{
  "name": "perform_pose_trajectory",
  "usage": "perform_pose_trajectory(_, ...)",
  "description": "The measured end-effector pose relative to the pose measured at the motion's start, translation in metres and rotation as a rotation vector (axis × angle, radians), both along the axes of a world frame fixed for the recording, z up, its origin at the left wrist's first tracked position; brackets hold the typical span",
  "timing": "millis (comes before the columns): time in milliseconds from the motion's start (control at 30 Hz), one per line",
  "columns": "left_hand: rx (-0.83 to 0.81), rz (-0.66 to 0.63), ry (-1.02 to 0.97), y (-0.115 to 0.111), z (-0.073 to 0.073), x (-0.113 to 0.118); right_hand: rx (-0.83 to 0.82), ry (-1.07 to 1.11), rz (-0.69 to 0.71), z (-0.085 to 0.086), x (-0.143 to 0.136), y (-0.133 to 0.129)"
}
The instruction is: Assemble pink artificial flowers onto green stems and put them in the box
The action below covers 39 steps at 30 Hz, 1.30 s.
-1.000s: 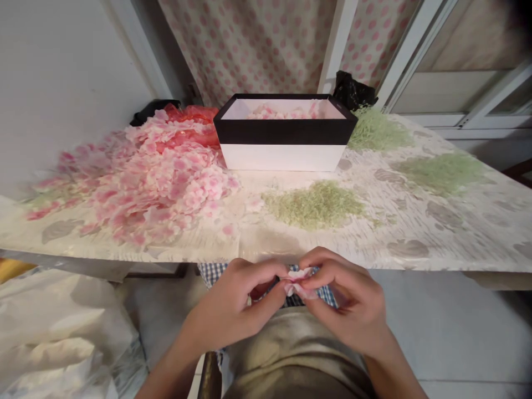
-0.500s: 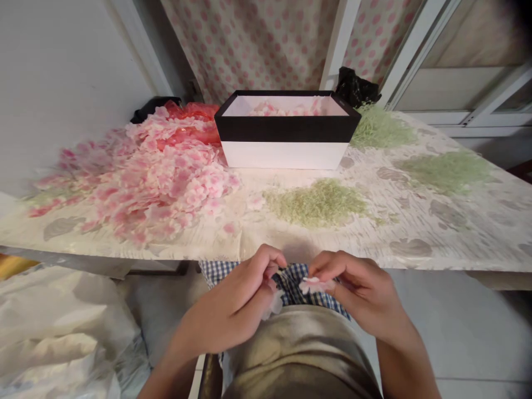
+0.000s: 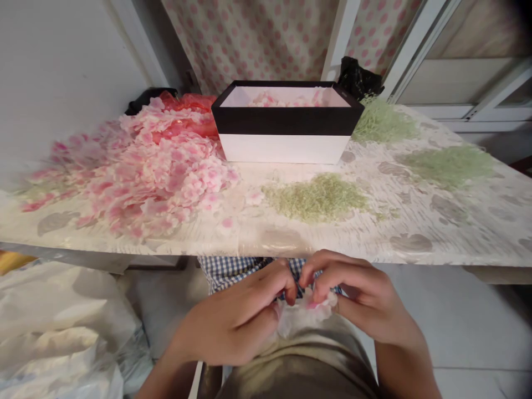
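Observation:
Over the lap, just off the table's front edge, my left hand (image 3: 241, 313) pinches a whitish, translucent petal piece (image 3: 286, 318) between thumb and fingers. Close beside it on the right, my right hand (image 3: 357, 288) holds a pink and white petal flower (image 3: 321, 306) with its fingers curled over the top. The two pieces meet or overlap between my hands; where one ends is blurred. On the table, a large heap of pink petals (image 3: 153, 177) lies at the left, and a small pile of green sprigs (image 3: 318, 198) lies ahead of my hands.
A black and white box (image 3: 285, 148) with pink petals inside stands at the table's back. Two more green clumps (image 3: 451, 166) (image 3: 384, 122) lie to the right. A black bag (image 3: 359, 77) is behind the box. White plastic bags (image 3: 62, 316) sit below left.
My hands have come closer together, and the pieces they hold now meet. My right fingers have curled over the pink flower. The view has tilted slightly, so the table appears higher.

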<state>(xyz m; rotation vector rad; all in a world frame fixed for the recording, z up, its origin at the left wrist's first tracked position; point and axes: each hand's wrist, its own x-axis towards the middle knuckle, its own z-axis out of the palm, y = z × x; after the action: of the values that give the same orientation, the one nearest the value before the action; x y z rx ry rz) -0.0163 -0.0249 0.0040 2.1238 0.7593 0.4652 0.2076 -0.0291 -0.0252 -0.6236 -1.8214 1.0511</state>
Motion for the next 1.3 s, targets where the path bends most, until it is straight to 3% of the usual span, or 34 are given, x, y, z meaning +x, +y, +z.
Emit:
perform_pose_trajectory(300,-0.149,0.006,-0.092,0.004,-0.012,0.003,-0.149,0.253,0.315,-0.002,-0.002,0.0)
perform_pose_trajectory(467,-0.213,0.0,-0.125,0.001,-0.014,0.004,-0.119,0.22,0.259,-0.006,-0.001,0.0)
perform_pose_trajectory(667,-0.261,0.213,-0.214,-0.003,-0.022,0.007,-0.137,0.254,0.324,-0.008,-0.004,0.003)
perform_pose_trajectory(767,-0.286,0.248,-0.326,-0.005,-0.029,0.016,-0.133,0.23,0.346,-0.01,-0.007,0.004)
perform_pose_trajectory(1000,-0.338,0.511,-0.528,-0.005,-0.039,0.036,-0.193,0.284,0.438,-0.015,-0.008,0.008)
perform_pose_trajectory(1167,-0.258,0.517,-0.456,-0.004,-0.035,0.034,-0.271,0.315,0.47,-0.018,-0.007,0.01)
perform_pose_trajectory(1300,-0.294,0.441,-0.38,-0.001,-0.028,0.026,-0.339,0.372,0.481,-0.024,-0.004,0.011)
